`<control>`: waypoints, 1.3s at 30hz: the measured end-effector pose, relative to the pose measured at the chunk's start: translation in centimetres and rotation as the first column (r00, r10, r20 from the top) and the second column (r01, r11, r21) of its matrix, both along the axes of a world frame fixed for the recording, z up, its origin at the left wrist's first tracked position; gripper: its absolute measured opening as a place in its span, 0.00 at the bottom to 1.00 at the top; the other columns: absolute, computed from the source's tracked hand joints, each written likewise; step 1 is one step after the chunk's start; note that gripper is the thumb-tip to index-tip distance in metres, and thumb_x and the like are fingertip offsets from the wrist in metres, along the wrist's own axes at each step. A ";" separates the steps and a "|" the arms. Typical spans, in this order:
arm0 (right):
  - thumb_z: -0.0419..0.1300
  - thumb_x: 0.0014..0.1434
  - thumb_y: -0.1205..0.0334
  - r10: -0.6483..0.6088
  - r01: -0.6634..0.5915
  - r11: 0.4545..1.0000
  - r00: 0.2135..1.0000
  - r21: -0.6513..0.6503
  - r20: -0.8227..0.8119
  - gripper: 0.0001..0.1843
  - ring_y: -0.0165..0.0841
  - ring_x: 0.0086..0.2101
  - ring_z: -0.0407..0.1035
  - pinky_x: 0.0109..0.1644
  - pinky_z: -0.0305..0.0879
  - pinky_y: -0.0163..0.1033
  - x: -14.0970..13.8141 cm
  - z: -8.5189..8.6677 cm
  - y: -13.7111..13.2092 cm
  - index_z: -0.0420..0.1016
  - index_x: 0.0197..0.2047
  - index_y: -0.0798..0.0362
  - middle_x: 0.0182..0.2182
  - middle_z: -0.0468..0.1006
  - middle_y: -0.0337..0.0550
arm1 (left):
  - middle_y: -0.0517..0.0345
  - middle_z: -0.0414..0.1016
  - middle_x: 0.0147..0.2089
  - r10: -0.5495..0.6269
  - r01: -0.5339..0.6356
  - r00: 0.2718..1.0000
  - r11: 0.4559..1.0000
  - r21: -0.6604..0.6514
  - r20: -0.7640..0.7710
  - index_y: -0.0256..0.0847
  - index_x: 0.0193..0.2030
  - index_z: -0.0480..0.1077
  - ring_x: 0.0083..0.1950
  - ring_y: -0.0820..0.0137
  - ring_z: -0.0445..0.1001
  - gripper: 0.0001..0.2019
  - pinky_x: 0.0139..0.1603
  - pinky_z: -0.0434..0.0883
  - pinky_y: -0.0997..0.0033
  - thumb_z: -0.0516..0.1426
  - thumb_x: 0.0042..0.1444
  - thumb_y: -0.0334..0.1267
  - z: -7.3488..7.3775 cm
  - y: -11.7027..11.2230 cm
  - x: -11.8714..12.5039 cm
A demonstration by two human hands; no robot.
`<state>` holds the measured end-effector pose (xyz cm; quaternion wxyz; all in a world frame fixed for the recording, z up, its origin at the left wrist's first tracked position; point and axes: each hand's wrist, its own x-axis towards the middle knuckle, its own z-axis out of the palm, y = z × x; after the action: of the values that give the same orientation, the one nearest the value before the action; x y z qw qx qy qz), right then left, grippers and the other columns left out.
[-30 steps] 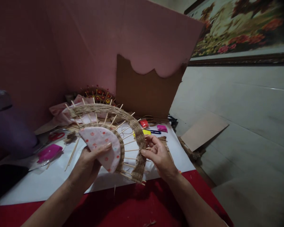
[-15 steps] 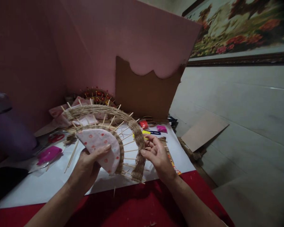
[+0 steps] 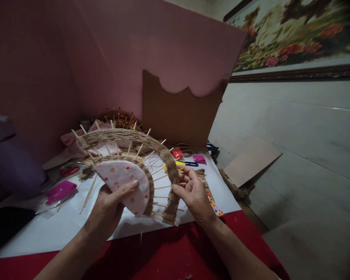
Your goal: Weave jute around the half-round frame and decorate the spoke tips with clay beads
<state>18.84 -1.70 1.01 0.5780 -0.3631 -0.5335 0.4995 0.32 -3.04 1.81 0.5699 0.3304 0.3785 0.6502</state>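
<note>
A half-round craft piece (image 3: 131,134) is held up above the table. Thin wooden sticks fan out from its half-circle centre, covered in pale floral cloth (image 3: 119,175), and brown twine is woven through them in an inner and an outer band. My left hand (image 3: 111,202) grips the cloth centre, thumb on top and fingers hidden beneath. At the right side, my right hand (image 3: 192,190) pinches the outer twine band near a stick, with the thumb in front and fingers partly behind.
White paper (image 3: 61,233) covers the red cloth (image 3: 128,256). A yellow-and-blue cutter (image 3: 189,163), magenta packets (image 3: 62,190), a red packet (image 3: 177,153) and red-handled scissors (image 3: 69,170) lie around. Cut cardboard (image 3: 177,116) stands behind; a purple bottle (image 3: 13,163) is at left.
The craft piece has tilted slightly, its upper left end shifting a little left. Both hands keep their hold in nearly the same places.
</note>
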 end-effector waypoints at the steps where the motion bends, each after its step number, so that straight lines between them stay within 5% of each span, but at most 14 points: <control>1: 0.62 0.46 0.65 -0.002 0.002 1.000 1.000 0.003 0.000 0.24 0.32 0.33 0.70 0.37 0.67 0.38 0.0 0.0 0.0 0.59 0.47 0.50 0.35 0.73 0.40 | 0.57 0.78 0.30 -0.002 0.002 1.000 1.000 0.002 0.000 0.36 0.33 0.75 0.29 0.70 0.75 0.13 0.28 0.73 0.76 0.67 0.37 0.32 0.0 0.0 0.0; 16: 0.62 0.46 0.67 0.010 -0.011 1.000 1.000 0.021 0.014 0.29 0.35 0.39 0.68 0.44 0.65 0.43 0.1 -0.5 -0.2 0.56 0.50 0.51 0.40 0.70 0.45 | 0.58 0.78 0.31 0.025 -0.025 1.000 1.000 0.000 0.017 0.36 0.34 0.74 0.31 0.70 0.75 0.14 0.31 0.73 0.76 0.67 0.38 0.32 -0.2 0.1 -0.2; 21: 0.60 0.52 0.63 -0.072 0.055 0.992 0.987 0.116 0.143 0.27 0.38 0.44 0.66 0.49 0.63 0.46 0.5 -0.6 -0.3 0.57 0.54 0.52 0.43 0.69 0.47 | 0.56 0.77 0.33 0.035 -0.030 0.997 0.997 -0.064 0.073 0.35 0.35 0.73 0.32 0.70 0.75 0.14 0.32 0.74 0.74 0.66 0.39 0.31 -0.1 0.1 -0.4; 23: 0.56 0.57 0.61 -0.218 0.173 0.959 0.957 0.225 0.193 0.22 0.38 0.47 0.64 0.50 0.61 0.47 0.7 -0.3 -0.6 0.58 0.54 0.51 0.45 0.68 0.48 | 0.58 0.77 0.31 0.046 -0.037 0.992 0.996 -0.078 0.115 0.35 0.34 0.73 0.30 0.72 0.74 0.12 0.30 0.74 0.76 0.65 0.39 0.29 0.0 0.2 -0.4; 26: 0.51 0.61 0.62 -0.471 0.325 0.826 0.847 0.460 0.248 0.14 0.39 0.50 0.61 0.54 0.57 0.50 0.9 0.2 -1.3 0.65 0.50 0.48 0.48 0.65 0.47 | 0.59 0.76 0.29 0.069 -0.053 0.985 0.993 -0.103 0.159 0.35 0.33 0.73 0.27 0.73 0.74 0.11 0.27 0.74 0.78 0.64 0.39 0.26 0.1 0.3 -0.5; 30: 0.51 0.59 0.67 -0.614 0.227 0.672 0.703 0.705 0.359 0.12 0.42 0.53 0.56 0.56 0.53 0.55 0.9 0.3 -1.9 0.73 0.42 0.46 0.50 0.62 0.44 | 0.58 0.76 0.28 0.093 -0.075 0.979 0.992 -0.106 0.183 0.34 0.32 0.74 0.27 0.72 0.74 0.10 0.29 0.75 0.77 0.64 0.40 0.25 0.0 0.5 -0.5; 34: 0.53 0.57 0.69 -0.665 0.143 0.618 0.620 0.773 0.417 0.15 0.44 0.55 0.53 0.58 0.49 0.58 0.7 0.1 -1.9 0.75 0.43 0.44 0.52 0.61 0.44 | 0.57 0.77 0.31 0.070 -0.054 0.983 0.994 -0.092 0.171 0.35 0.34 0.73 0.29 0.71 0.75 0.10 0.32 0.76 0.74 0.64 0.41 0.26 -0.1 0.5 -0.6; 39: 0.55 0.57 0.68 -0.670 0.114 0.634 0.575 0.765 0.470 0.14 0.44 0.55 0.52 0.59 0.49 0.57 0.6 -0.2 -1.7 0.75 0.44 0.45 0.53 0.61 0.44 | 0.56 0.77 0.33 0.061 -0.047 0.986 0.994 -0.095 0.154 0.35 0.34 0.73 0.32 0.71 0.75 0.10 0.34 0.76 0.74 0.64 0.42 0.28 -0.2 0.3 -0.6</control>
<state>19.41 -3.43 0.78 0.5093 -0.4159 -0.7507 -0.0643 -0.33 -2.70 1.66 0.5947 0.2415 0.3705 0.6714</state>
